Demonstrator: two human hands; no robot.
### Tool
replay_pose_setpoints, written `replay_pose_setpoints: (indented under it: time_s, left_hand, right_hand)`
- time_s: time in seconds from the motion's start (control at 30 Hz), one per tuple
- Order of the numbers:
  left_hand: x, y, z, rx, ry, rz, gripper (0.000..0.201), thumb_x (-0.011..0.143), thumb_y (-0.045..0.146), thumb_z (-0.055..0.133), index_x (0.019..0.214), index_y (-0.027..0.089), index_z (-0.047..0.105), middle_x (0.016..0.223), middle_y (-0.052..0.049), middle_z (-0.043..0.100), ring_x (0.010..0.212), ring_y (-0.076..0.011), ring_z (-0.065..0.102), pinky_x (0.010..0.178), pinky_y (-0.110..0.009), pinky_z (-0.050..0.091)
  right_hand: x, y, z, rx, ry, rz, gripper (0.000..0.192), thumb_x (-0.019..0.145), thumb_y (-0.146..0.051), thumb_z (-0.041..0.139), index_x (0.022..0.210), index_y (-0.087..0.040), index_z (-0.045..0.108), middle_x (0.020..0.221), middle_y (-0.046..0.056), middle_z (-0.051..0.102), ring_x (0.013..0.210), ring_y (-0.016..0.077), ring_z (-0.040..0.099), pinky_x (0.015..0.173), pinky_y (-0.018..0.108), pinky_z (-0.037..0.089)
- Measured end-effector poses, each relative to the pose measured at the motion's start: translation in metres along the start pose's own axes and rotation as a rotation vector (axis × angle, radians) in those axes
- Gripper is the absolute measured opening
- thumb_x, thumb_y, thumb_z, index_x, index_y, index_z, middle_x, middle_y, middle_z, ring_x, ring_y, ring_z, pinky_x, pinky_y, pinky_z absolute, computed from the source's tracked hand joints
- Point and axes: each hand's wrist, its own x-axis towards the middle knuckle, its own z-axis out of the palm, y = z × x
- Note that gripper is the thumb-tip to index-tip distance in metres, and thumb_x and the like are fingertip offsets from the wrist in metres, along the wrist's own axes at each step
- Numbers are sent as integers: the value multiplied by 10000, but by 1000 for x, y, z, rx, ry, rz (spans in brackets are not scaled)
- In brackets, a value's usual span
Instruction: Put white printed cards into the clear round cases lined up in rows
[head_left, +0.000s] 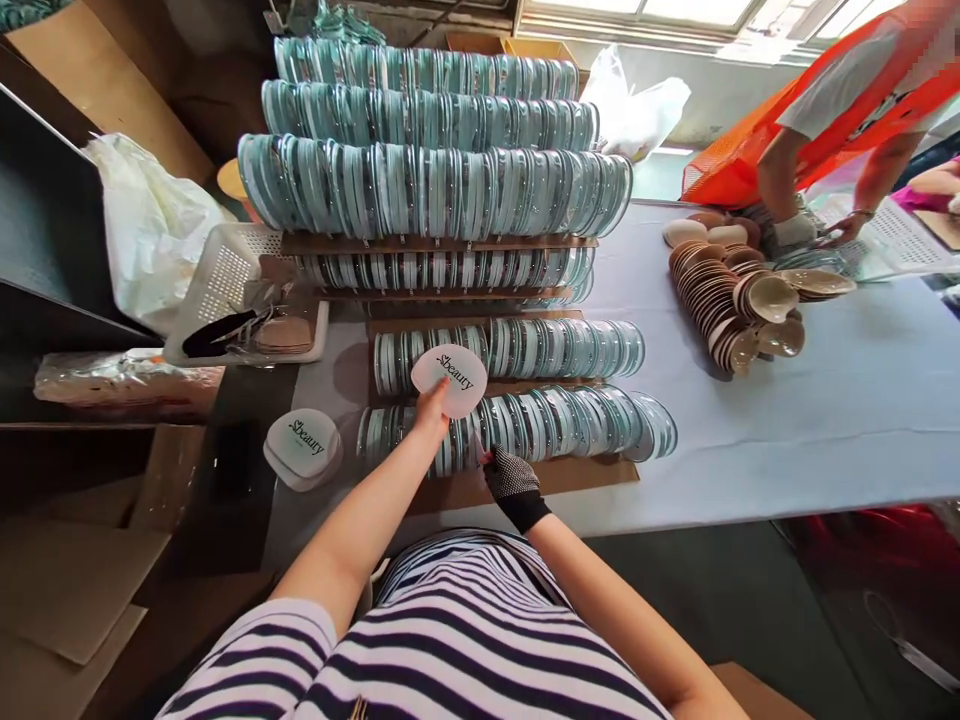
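Your left hand point(433, 408) pinched a round white lid point(450, 380) w/ writing over the near row of clear cases point(525, 425), your gloved right hand point(512, 483) touched that row, & next you prob. needed to line up lid & case.

Co-worker point(840, 110) at 2 o'clock: head and torso cut by top edge, face blurred. Right hand point(514, 487): fingertips hidden among the nearest disc row point(525, 425). Basket point(240, 295) contents at 9 o'clock indistinct.

L hand point(433, 408) holds white lid point(449, 380) over front row of cases point(540, 425); gloved R hand point(511, 485) touches row's near edge.
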Motion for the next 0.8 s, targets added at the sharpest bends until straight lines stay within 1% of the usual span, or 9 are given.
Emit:
replay_pose_setpoints:
  time_s: [0.2,0.27,0.33,0.43,0.5,0.57,0.63,0.73,0.8]
  left_hand:
    - [2,0,-3,4,9,-17,289,726,128,793,996,168,696,991,-96,758,996,-244,703,913,-416,564]
    - [1,-2,-4,-2,21,1,319,714,149,809,1011,168,695,1025,-100,753,1008,-243,699,911,-407,564]
    - [-1,-4,-4,-14,41,33,332,706,162,815,1015,170,694,1056,-98,748,1021,-241,695,908,-398,562]
    - [-4,-9,-2,-25,65,93,341,701,187,821,1018,173,695,1073,-93,744,1042,-237,688,908,-375,555]
    - [-7,-11,-1,-19,65,115,350,690,204,829,1012,171,697,1071,-95,743,1049,-241,685,911,-374,549]
    - [-10,-12,0,1,49,123,353,674,203,838,997,165,700,1050,-97,746,1044,-251,685,918,-389,542]
    - [-15,-14,-1,29,11,136,365,652,201,853,983,162,704,1022,-94,750,1036,-254,686,936,-402,530]
    - [-24,-17,-3,54,-68,195,405,623,215,875,991,166,711,1031,-84,751,1033,-236,685,967,-382,510]
    - [-30,-18,-6,49,-100,226,436,617,234,879,1015,174,710,1057,-81,747,1028,-227,685,966,-372,509]
  right_hand:
    - [26,-9,9,-29,-43,-23,344,1007,-296,349,1089,-178,661,1064,166,722,1004,256,685,835,342,483]
    - [30,-4,11,104,-143,-24,269,976,-276,417,1028,-166,657,1038,184,717,993,264,681,820,359,503]
    - [31,5,10,257,-273,-26,209,948,-268,463,1014,-173,637,932,148,723,867,226,696,734,326,531]
    - [31,16,5,526,-505,-55,270,976,-313,393,1120,-192,586,731,45,684,580,148,629,569,268,521]
    - [31,16,-4,608,-577,-24,297,978,-343,387,1124,-178,585,655,24,649,505,142,580,530,272,508]
    - [33,9,-18,489,-434,20,273,943,-365,470,1038,-167,632,682,57,665,581,174,621,594,303,525]
    - [37,1,-39,358,-143,14,293,937,-371,472,1051,-174,656,881,115,713,818,220,676,764,341,533]
    - [43,-6,-71,344,302,-85,459,966,-368,363,1343,-168,534,1229,136,652,1166,232,584,996,360,453]
    - [44,-9,-82,288,437,-180,573,930,-367,427,1451,-129,427,1350,152,581,1276,249,504,1070,386,402]
